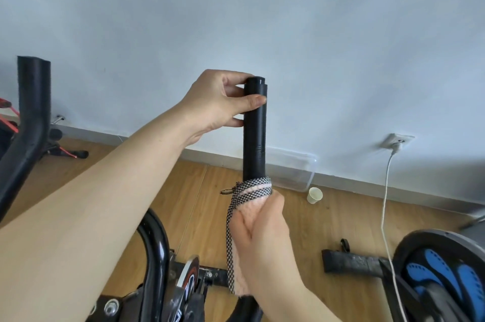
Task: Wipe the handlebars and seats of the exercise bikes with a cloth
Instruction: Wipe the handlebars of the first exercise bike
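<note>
Your left hand (223,103) pinches the top of the handlebar (254,143); your right hand (262,237), fingers curled, holds the cloth (256,189) round it. If that hold slackens, the wipe could skip patches.

Left hand (215,101) grips handlebar (255,132) top; right hand (262,229) wraps cloth (256,186) below.

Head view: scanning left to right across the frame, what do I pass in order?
Curved black handlebar → left hand → upright handlebar grip → paper cup → wall socket.
</note>
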